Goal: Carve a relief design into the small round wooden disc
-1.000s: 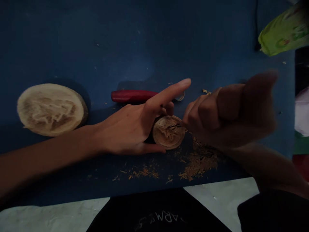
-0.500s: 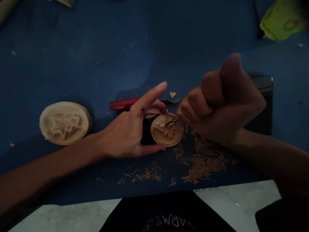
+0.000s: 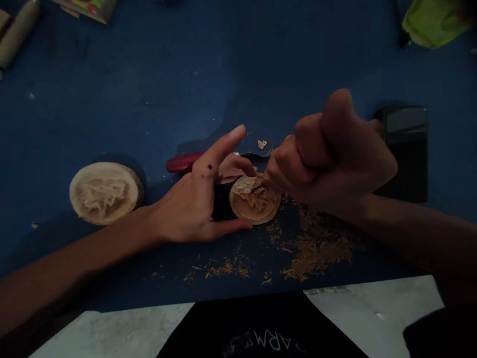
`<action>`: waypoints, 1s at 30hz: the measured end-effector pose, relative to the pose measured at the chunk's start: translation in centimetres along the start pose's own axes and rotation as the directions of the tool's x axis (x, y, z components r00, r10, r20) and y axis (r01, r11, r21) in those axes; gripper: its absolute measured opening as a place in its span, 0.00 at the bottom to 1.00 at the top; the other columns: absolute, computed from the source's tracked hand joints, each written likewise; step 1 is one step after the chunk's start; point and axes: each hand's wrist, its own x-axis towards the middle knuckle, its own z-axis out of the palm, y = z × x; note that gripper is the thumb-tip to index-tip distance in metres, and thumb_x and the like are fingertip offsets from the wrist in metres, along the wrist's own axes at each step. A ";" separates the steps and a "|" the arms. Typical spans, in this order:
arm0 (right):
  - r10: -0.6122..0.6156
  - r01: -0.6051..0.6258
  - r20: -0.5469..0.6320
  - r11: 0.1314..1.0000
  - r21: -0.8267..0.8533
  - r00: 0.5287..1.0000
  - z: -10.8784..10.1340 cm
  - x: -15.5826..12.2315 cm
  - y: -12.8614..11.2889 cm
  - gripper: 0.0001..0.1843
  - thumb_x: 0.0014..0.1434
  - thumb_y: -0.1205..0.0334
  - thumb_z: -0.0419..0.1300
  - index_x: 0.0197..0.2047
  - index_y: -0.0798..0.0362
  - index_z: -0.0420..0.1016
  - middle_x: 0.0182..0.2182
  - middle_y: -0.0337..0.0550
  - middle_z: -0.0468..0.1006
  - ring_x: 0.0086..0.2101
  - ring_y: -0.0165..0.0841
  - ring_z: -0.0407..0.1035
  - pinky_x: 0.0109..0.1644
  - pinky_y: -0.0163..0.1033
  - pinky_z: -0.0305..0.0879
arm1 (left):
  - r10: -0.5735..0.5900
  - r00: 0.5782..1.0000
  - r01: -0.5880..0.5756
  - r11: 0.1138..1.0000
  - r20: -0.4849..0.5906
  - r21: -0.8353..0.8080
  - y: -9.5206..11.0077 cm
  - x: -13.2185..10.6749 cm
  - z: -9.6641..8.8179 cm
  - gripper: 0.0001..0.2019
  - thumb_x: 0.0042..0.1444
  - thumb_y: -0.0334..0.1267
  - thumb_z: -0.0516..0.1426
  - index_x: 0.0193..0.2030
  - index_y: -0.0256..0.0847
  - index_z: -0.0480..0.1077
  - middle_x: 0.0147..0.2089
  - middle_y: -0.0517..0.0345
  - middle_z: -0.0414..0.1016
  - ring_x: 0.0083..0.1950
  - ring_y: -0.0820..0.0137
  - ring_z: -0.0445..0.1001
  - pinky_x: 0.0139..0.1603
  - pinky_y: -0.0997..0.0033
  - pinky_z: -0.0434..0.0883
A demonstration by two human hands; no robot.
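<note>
A small round wood slice (image 3: pixel 254 200) lies on the blue cloth (image 3: pixel 156 84), its top face carved. My left hand (image 3: pixel 199 199) pins it from the left, thumb below, middle finger at its upper edge and index finger raised. My right hand (image 3: pixel 330 154) is a fist just right of the slice, gripping a thin carving tool whose tip, seen in the earlier frames, is now hidden under the fingers. Wood shavings (image 3: pixel 316 248) are scattered below and right of the slice.
A larger carved wood slice (image 3: pixel 105 193) sits at the left. A red-handled hooked tool (image 3: pixel 184 162) lies behind my left hand. A dark phone (image 3: pixel 407 149) lies at the right, a green packet (image 3: pixel 434 22) at top right, a roll (image 3: pixel 17 32) at top left.
The view has tilted, so everything sits lower and further left. My right fist has shifted left over the small slice's upper edge, hiding the tool tip. My left hand keeps its hold.
</note>
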 end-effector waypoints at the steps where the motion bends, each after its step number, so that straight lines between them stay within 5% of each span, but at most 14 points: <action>1: 0.023 -0.023 -0.010 1.000 -0.010 1.000 0.1 0.0 -0.1 0.45 0.87 0.51 0.68 0.24 0.52 0.47 0.19 0.32 0.53 0.21 0.23 0.54 0.29 0.32 0.64 | 0.000 1.000 0.000 1.000 0.008 -0.005 -0.1 0.0 -0.1 0.59 0.77 0.52 0.71 0.98 0.63 0.35 0.73 0.45 0.81 0.70 0.49 0.92 0.70 0.41 0.95; 7: -0.069 0.070 0.031 0.997 -0.021 0.997 1.1 1.2 0.3 0.43 0.82 0.49 0.71 0.22 0.49 0.52 0.16 0.31 0.48 0.19 0.25 0.54 0.23 0.33 0.55 | 0.058 0.998 -0.058 0.998 0.040 0.004 -0.5 0.2 -0.5 0.60 0.78 0.47 0.73 0.98 0.46 0.35 0.74 0.36 0.80 0.73 0.48 0.89 0.73 0.40 0.93; 11: -0.207 0.209 0.029 0.977 -0.053 0.978 2.2 2.0 0.9 0.34 0.82 0.72 0.56 0.23 0.46 0.53 0.18 0.29 0.38 0.18 0.28 0.52 0.26 0.35 0.54 | 0.072 0.997 -0.072 0.996 0.006 0.044 -0.5 0.3 -0.6 0.62 0.77 0.65 0.72 0.98 0.53 0.35 0.74 0.44 0.81 0.67 0.48 0.93 0.66 0.43 0.95; 13: -0.225 0.227 0.050 0.973 -0.043 0.973 2.5 2.2 1.0 0.33 0.81 0.76 0.51 0.23 0.46 0.53 0.18 0.28 0.42 0.19 0.28 0.51 0.27 0.36 0.55 | 0.058 0.998 -0.058 0.997 -0.006 0.052 -0.2 0.3 -0.7 0.63 0.75 0.68 0.71 0.98 0.58 0.34 0.77 0.43 0.79 0.71 0.43 0.92 0.64 0.40 0.95; 16: -0.212 0.220 0.159 0.975 -0.040 0.964 2.4 2.5 0.9 0.32 0.82 0.69 0.58 0.23 0.47 0.59 0.18 0.29 0.57 0.19 0.25 0.54 0.27 0.34 0.56 | -0.066 0.996 0.061 0.995 0.063 0.077 0.1 0.4 -0.9 0.60 0.80 0.56 0.72 0.99 0.61 0.33 0.80 0.46 0.79 0.79 0.44 0.88 0.72 0.37 0.92; 17: -0.204 0.219 0.206 0.974 -0.055 0.957 2.4 2.5 0.8 0.31 0.83 0.66 0.61 0.24 0.48 0.62 0.18 0.29 0.59 0.20 0.24 0.55 0.27 0.32 0.56 | 0.025 1.000 -0.026 0.998 0.010 0.053 -0.1 0.4 -0.8 0.60 0.77 0.62 0.72 0.99 0.56 0.38 0.78 0.44 0.80 0.77 0.40 0.90 0.69 0.34 0.93; 20: -0.150 0.211 0.376 0.969 -0.125 0.914 2.5 2.3 0.2 0.33 0.86 0.58 0.64 0.25 0.49 0.63 0.20 0.28 0.57 0.21 0.22 0.53 0.26 0.30 0.52 | 0.025 0.999 -0.026 0.999 0.027 0.022 -1.3 0.4 -0.6 0.63 0.78 0.67 0.69 1.00 0.51 0.32 0.72 0.44 0.83 0.69 0.49 0.93 0.66 0.39 0.93; 23: -0.059 0.173 0.474 0.964 -0.201 0.879 2.7 2.1 -0.2 0.32 0.86 0.67 0.58 0.25 0.53 0.62 0.23 0.27 0.58 0.22 0.17 0.50 0.29 0.25 0.51 | 0.102 0.994 -0.102 0.995 0.038 -0.005 -2.5 0.5 -0.6 0.63 0.77 0.69 0.69 0.99 0.53 0.32 0.74 0.41 0.81 0.68 0.49 0.93 0.64 0.41 0.95; 26: -0.108 0.175 0.428 0.977 -0.120 0.897 2.3 2.5 0.2 0.26 0.78 0.74 0.61 0.25 0.54 0.69 0.23 0.25 0.63 0.22 0.15 0.52 0.30 0.22 0.51 | 0.158 0.984 -0.159 0.987 0.079 -0.004 -2.3 0.4 -1.0 0.67 0.75 0.66 0.73 0.99 0.54 0.29 0.77 0.39 0.79 0.67 0.47 0.94 0.65 0.38 0.95; 28: -0.184 0.197 0.318 0.980 -0.010 0.930 1.6 2.9 0.8 0.29 0.79 0.72 0.61 0.23 0.52 0.62 0.19 0.26 0.59 0.20 0.17 0.52 0.27 0.23 0.52 | 0.028 0.996 -0.037 0.994 0.088 0.099 -1.5 0.3 -1.2 0.62 0.82 0.57 0.70 0.99 0.54 0.26 0.86 0.33 0.68 0.80 0.40 0.87 0.74 0.27 0.89; 30: -0.178 0.175 0.220 0.984 0.034 0.959 0.9 3.2 1.2 0.35 0.85 0.66 0.56 0.23 0.49 0.51 0.17 0.27 0.50 0.18 0.20 0.50 0.26 0.25 0.55 | 0.024 0.995 -0.035 0.992 0.100 0.117 -0.8 0.1 -1.3 0.65 0.80 0.50 0.73 1.00 0.51 0.25 0.84 0.29 0.70 0.80 0.41 0.86 0.78 0.24 0.88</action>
